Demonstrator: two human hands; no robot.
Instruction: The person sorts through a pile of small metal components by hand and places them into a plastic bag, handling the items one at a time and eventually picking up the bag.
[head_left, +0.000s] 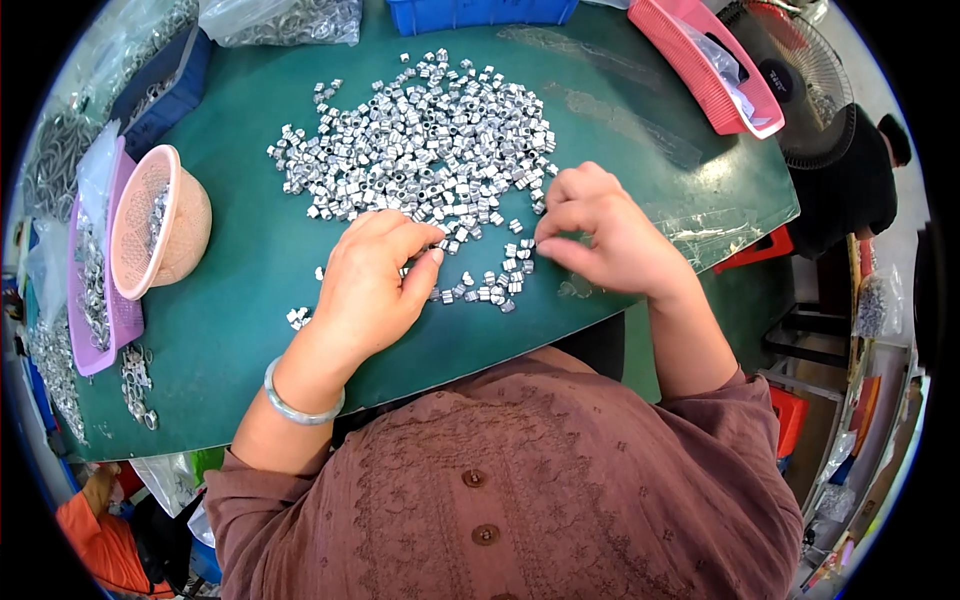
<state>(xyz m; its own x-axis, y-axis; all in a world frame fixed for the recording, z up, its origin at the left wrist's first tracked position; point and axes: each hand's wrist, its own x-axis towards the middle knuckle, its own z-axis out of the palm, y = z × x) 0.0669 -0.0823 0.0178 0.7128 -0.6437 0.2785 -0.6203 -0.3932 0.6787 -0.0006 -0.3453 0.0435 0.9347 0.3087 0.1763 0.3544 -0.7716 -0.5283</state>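
Most of the small silver metal pieces (420, 140) lie in one broad heap across the upper middle of the frame, on the green table (240, 330), so by far the larger share looks to be left. A much smaller cluster (495, 290) lies loosely below the heap, between the hands near the centre, and a few strays (298, 318) sit left of the left wrist. Whether these outlying pieces are already dealt with or only spread out cannot be told, so the amount done stays uncertain. The left hand (375, 275) is just below the heap's lower edge, thumb and forefinger narrowly apart; whether a piece is between them is unclear. The right hand (605, 225) is at the heap's lower right edge, fingers curled and thumb near them, and its grasp cannot be told either. At the left of the frame, a peach basket (188, 245) and a purple basket (125, 325) both hold metal parts, but nothing visible ties their contents to the heap.
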